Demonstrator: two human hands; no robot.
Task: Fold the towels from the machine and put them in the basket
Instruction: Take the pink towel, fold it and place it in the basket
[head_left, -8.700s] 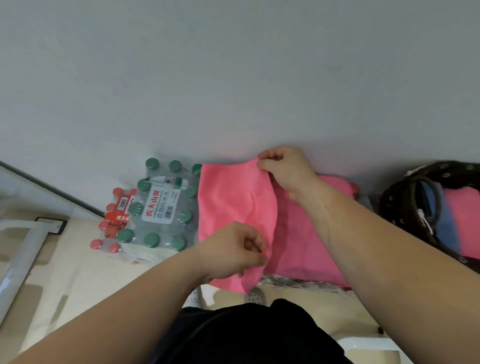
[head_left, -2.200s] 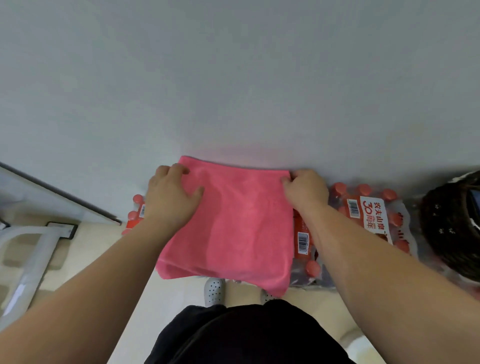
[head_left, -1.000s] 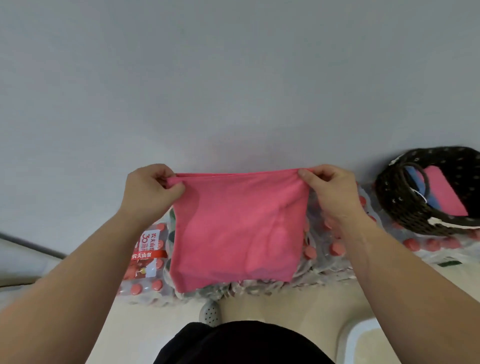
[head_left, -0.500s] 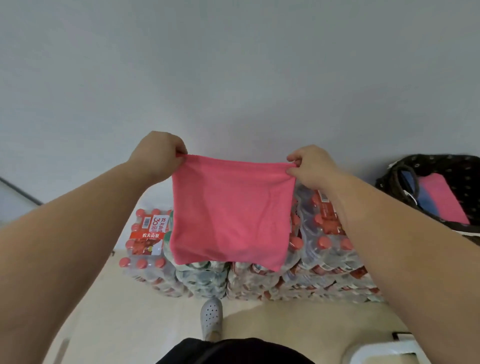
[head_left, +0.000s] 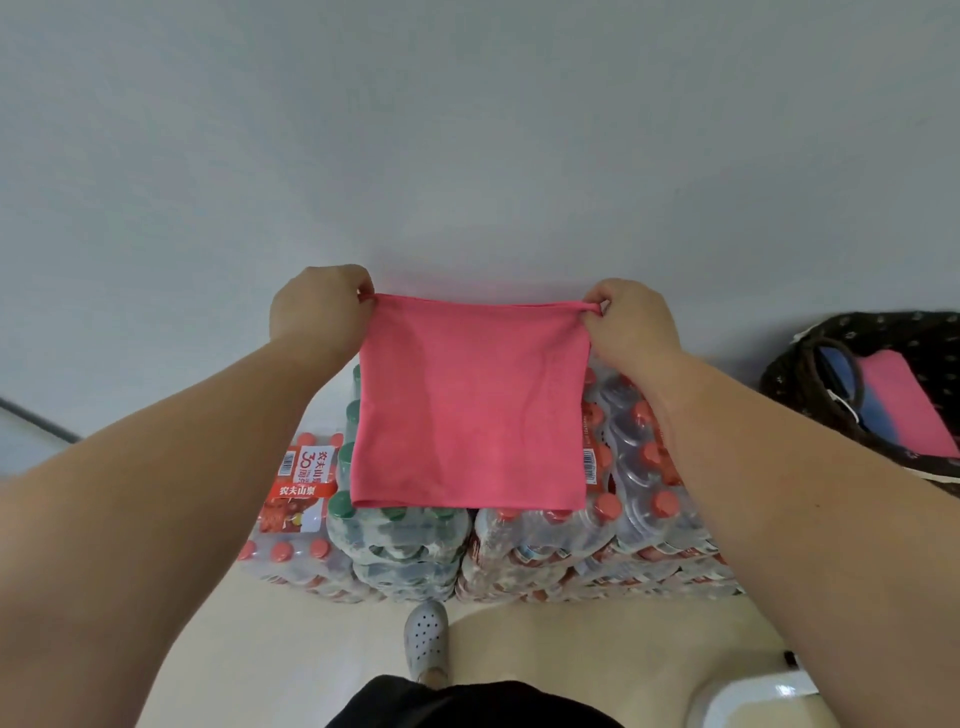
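A folded pink towel (head_left: 470, 405) hangs flat in the air in front of me, stretched between both hands above stacked bottle packs. My left hand (head_left: 317, 306) pinches its top left corner and my right hand (head_left: 631, 319) pinches its top right corner. At the right edge sits a dark woven basket (head_left: 800, 364). Inside it lie a folded pink towel (head_left: 904, 405) and a blue towel (head_left: 841, 379). The machine is not in view.
Shrink-wrapped packs of bottled water (head_left: 519, 545) with red and green caps are stacked against the grey wall (head_left: 467, 130) under the towel. My grey shoe (head_left: 426, 642) stands on the beige floor. A white object (head_left: 753, 701) shows at the bottom right.
The towel lay pressed on the bottle packs; both hands lifted it by its top corners and now hold it a little lower and stretched tauter than half a second ago.
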